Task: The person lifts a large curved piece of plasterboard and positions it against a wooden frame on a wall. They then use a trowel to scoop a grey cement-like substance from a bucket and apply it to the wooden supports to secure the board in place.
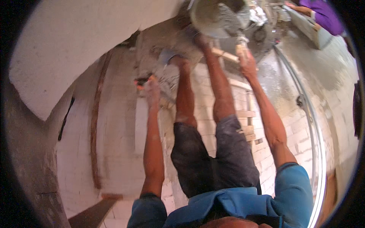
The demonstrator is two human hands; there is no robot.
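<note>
My right hand (248, 65) is closed around the light handle of a trowel (240, 46), whose upper end meets the rim of a large round bucket (205, 22). Grey wet mortar (230, 21) clings inside that bucket. On the left, my left hand (153, 91) grips a tool with an orange-and-black handle (142, 81). Its working end is blurred, so I cannot make out its kind. Both arms reach forward, one on each side of my legs.
A long metal pipe or rail (304, 95) curves down the right side. Wooden rungs (245, 114) show beside my legs. A pale wall edge (76, 49) juts in at upper left. At upper right, a person in purple (327, 17) is beside a grey trough-like block (319, 36).
</note>
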